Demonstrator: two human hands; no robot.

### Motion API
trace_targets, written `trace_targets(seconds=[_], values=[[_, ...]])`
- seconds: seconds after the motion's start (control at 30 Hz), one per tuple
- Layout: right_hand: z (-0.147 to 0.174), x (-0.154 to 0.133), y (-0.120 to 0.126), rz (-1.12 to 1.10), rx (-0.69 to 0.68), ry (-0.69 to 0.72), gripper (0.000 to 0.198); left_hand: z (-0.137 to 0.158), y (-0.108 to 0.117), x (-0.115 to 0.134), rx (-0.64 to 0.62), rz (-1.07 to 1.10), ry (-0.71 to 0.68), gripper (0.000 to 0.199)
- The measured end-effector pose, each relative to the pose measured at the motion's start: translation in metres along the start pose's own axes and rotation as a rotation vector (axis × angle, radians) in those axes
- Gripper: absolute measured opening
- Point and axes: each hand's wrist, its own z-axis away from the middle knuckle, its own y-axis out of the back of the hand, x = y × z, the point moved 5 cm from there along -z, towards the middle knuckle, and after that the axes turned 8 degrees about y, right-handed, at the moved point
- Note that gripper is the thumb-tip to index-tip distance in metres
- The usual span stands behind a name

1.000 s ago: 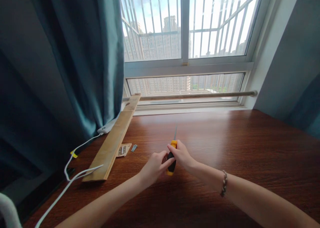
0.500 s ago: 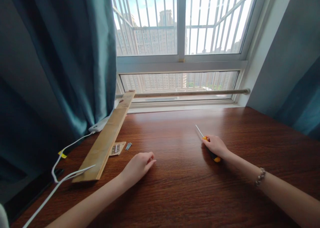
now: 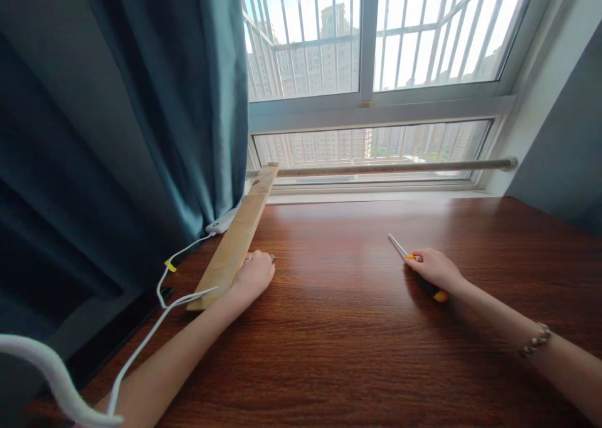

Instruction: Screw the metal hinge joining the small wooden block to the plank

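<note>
My right hand (image 3: 435, 268) is closed around the black-and-yellow handle of a screwdriver (image 3: 397, 245), whose metal shaft points away toward the window. My left hand (image 3: 258, 271) lies low over the table beside the wooden board (image 3: 230, 243), on its right side. Past its knuckles a bit of the screws (image 3: 273, 258) shows. The rest of the screws and most of the small flat packet with metal pieces are covered by this hand. Its fingers curl down out of sight, so any grip is hidden.
The board slants across the left of the brown wooden table (image 3: 348, 328), its far end by the window rail (image 3: 395, 167). A white power strip (image 3: 222, 221) sits behind it, by the blue curtain (image 3: 207, 102). White cables (image 3: 141, 346) run along the left, over my left forearm.
My left hand has moved forward and left, from bare table to over the screws and packet. The right hand still holds the screwdriver. The whole view has shifted.
</note>
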Motion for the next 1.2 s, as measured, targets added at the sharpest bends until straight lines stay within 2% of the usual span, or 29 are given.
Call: trace_targets(seconds=[0.17, 0.33, 0.53, 0.7, 0.73, 0.8, 0.87, 0.93, 0.97, 1.0, 1.03, 1.1, 1.13, 1.2], values=[[-0.002, 0.003, -0.004, -0.069, 0.005, 0.054, 0.032, -0.015, -0.008, 0.002, -0.103, -0.032, 0.007, 0.036], [-0.001, 0.005, -0.006, -0.062, 0.033, 0.049, 0.031, -0.031, -0.011, 0.003, -0.181, -0.01, -0.015, 0.031], [0.002, -0.003, -0.004, -0.064, 0.009, 0.035, 0.032, -0.06, -0.021, 0.006, -0.293, 0.056, -0.032, 0.021], [0.002, -0.003, -0.004, -0.086, -0.004, 0.032, 0.031, -0.071, -0.022, 0.011, -0.424, 0.123, -0.006, 0.005], [0.003, -0.002, -0.004, -0.089, -0.014, 0.03, 0.031, -0.071, -0.02, 0.012, -0.441, 0.155, -0.006, 0.002], [0.004, -0.002, -0.003, -0.059, -0.003, 0.028, 0.031, -0.069, -0.015, 0.018, -0.499, 0.287, -0.048, 0.01], [0.007, -0.01, 0.004, 0.022, 0.125, 0.065, 0.029, -0.061, -0.007, 0.032, -0.605, 0.525, -0.153, 0.014], [0.012, -0.029, 0.014, 0.021, 0.303, 0.19, 0.027, -0.049, 0.006, 0.054, -0.718, 0.801, -0.276, 0.013], [0.015, -0.042, 0.015, -0.055, 0.34, 0.27, 0.024, -0.041, 0.013, 0.066, -0.765, 0.923, -0.325, 0.011], [0.016, -0.055, 0.014, -0.193, 0.313, 0.337, 0.022, -0.033, 0.021, 0.079, -0.797, 1.028, -0.364, 0.01], [0.017, -0.069, 0.008, -0.372, 0.22, 0.369, 0.02, -0.024, 0.028, 0.092, -0.835, 1.09, -0.393, 0.012], [0.017, -0.094, -0.007, -0.731, -0.021, 0.308, 0.022, -0.006, 0.04, 0.12, -0.904, 1.179, -0.439, 0.016], [0.018, -0.104, -0.013, -0.876, -0.081, 0.261, 0.023, 0.002, 0.046, 0.133, -0.92, 1.215, -0.472, 0.017], [0.018, -0.12, -0.019, -1.074, -0.118, 0.198, 0.025, 0.016, 0.054, 0.155, -0.934, 1.239, -0.524, 0.019]])
